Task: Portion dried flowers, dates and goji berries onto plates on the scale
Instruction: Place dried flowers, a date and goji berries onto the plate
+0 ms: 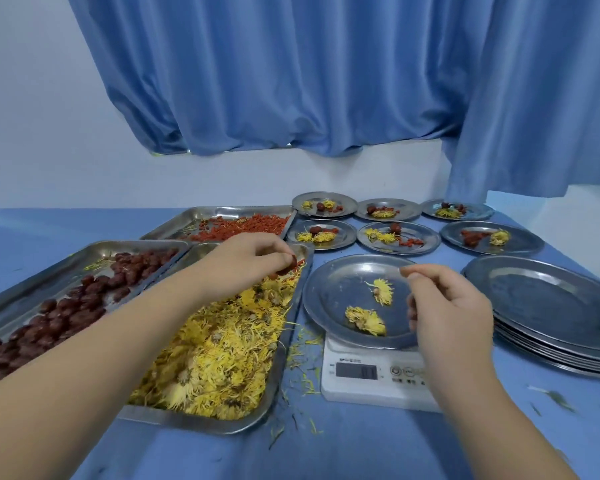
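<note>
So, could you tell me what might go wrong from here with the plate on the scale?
1. The left hand pinches a date above the flower tray; if it slips, it probably lands among the flowers, not on the plate.
2. The right hand hovers over the plate on the scale; brushing the rim could disturb the reading.
3. The plate overhangs the scale, so a nudge might tip it.

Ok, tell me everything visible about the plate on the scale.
The plate is round, shallow, dull grey metal with a broad rim, sitting level on the white scale and wider than it. A dried yellow flower lies near its middle, another flower nearer the front, apart. No dates or berries. The right hand hangs above its right side, fingers curled; contact unclear.
</note>
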A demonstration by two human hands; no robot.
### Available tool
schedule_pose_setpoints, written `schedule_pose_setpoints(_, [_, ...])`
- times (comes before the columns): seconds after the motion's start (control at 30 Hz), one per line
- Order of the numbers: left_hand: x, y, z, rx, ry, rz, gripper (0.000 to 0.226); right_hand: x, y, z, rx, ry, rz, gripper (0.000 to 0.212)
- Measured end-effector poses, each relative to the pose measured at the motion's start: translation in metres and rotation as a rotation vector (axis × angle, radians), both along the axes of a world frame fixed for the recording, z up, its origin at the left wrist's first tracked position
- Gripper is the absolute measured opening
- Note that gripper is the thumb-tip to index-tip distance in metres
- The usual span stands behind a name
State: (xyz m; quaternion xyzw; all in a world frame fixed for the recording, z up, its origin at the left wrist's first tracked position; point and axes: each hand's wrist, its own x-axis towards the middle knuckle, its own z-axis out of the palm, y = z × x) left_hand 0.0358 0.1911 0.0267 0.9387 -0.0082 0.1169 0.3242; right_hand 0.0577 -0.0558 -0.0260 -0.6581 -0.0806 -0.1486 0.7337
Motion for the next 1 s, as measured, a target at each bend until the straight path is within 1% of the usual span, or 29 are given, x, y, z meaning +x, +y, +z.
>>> schedule_pose_setpoints(0.13, [0.028,-0.047,-0.004,0.072,0.037,-0.083,0.008,0.006,-0.011,0.005,0.116,0.096,-0.023,0.024])
schedule_pose_setpoints(0.23, [0.047,-0.069,-0.011,0.116,0.098,-0.141,0.011,0.007,-0.014,0.007,0.155,0.121,-0.007,0.023])
schedule_pose_setpoints(0.37, [0.062,-0.08,-0.018,0.262,0.186,-0.194,0.016,0.002,-0.011,0.008,0.151,0.139,0.037,0.024])
schedule_pose_setpoints(0.43, [0.065,-0.079,-0.017,0.284,0.211,-0.213,0.017,0.0,-0.01,0.007,0.148,0.146,0.063,0.025])
schedule_pose_setpoints(0.57, [0.068,-0.068,-0.008,0.232,0.2,-0.227,0.016,0.004,-0.006,0.013,0.143,0.191,0.127,0.024])
schedule_pose_setpoints(0.63, [0.069,-0.06,-0.002,0.17,0.181,-0.226,0.014,0.013,-0.002,0.022,0.148,0.228,0.17,0.022])
schedule_pose_setpoints(0.77, [0.075,-0.042,0.009,0.068,0.156,-0.189,0.014,0.038,0.006,0.048,0.051,0.157,0.243,0.021])
schedule_pose_setpoints(0.83, [0.078,-0.028,0.015,0.054,0.145,-0.138,0.013,0.051,0.009,0.06,0.022,0.118,0.311,0.021])
schedule_pose_setpoints(0.93, [0.082,0.0,0.022,0.079,0.096,-0.041,0.012,0.07,0.016,0.067,-0.082,0.086,0.368,0.021])
schedule_pose_setpoints(1.0, [0.086,0.024,0.023,0.043,0.058,0.052,0.013,0.083,0.022,0.067,-0.16,0.074,0.395,0.019])
